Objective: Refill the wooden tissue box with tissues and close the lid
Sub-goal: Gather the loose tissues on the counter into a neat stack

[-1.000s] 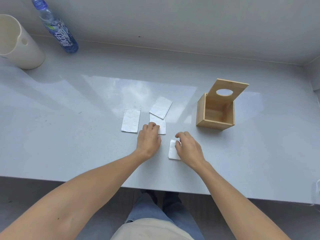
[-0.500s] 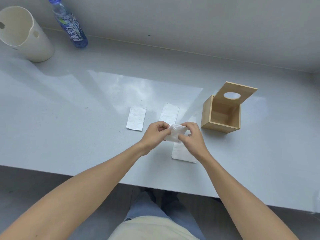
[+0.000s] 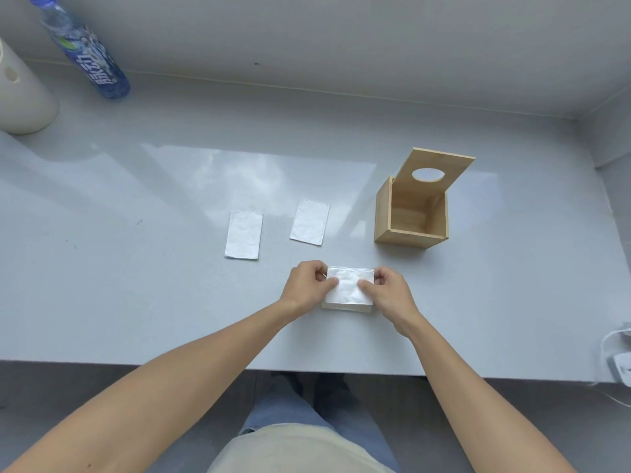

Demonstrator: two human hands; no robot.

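1. At the far left edge of the frame stands a cream container [image 3: 20, 97], and just right of it in the upper left a blue-labelled water bottle [image 3: 87, 52]. Neither has a part in the job, as far as I can judge.
2. Left of centre, a folded tissue [image 3: 243, 239] lies flat on the grey table [image 3: 136, 302], untouched.
3. Just right of it, near the middle of the frame, a second folded tissue [image 3: 309, 227] lies flat, also untouched. The 2 are apart from each other and from the box.
4. Below centre, the left hand [image 3: 305, 288] pinches the left end of a small tissue stack [image 3: 348, 288] between thumb and fingertips.
5. The right hand [image 3: 389, 295] pinches the right end of the same stack. It looks like 2 or more sheets gathered together; whether the stack rests on the table or is lifted just off it I cannot tell.
6. In the centre right stands the wooden tissue box [image 3: 409, 216], well apart from the hands. Its lid [image 3: 433, 172], with the oval hole, is tilted up and back, and the inside looks empty.
7. Judgement: this is an early stage. Nothing is in the box; the held stack and the 2 loose tissues still have to go in, then the lid must come down.
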